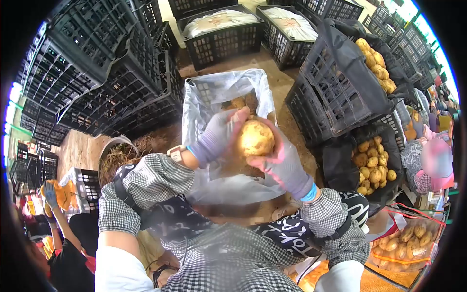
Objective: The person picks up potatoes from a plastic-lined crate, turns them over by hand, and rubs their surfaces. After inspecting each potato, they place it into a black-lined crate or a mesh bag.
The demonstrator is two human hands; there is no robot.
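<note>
A large yellow potato [257, 138] with brown spots is held between my hands, above a crate [228, 187] lined with white plastic. My right hand [290, 168], in a grey glove with pink on the fingers, wraps around its right and lower sides. From the left, my left hand [217, 135], in a similar glove, closes against the potato's edge; part of its grip is blurred. Below my hands, several brownish potatoes [238, 102] lie in the lined crate, partly hidden by my hands.
Stacked black crates [129, 80] stand at left, above a bucket of dry plant debris [121, 158]. At right, crates hold potatoes [373, 163]. Two crates with white covers [224, 23] stand ahead. A bag of potatoes [401, 241] is at lower right. Another person's gloved hand [50, 194] shows at left.
</note>
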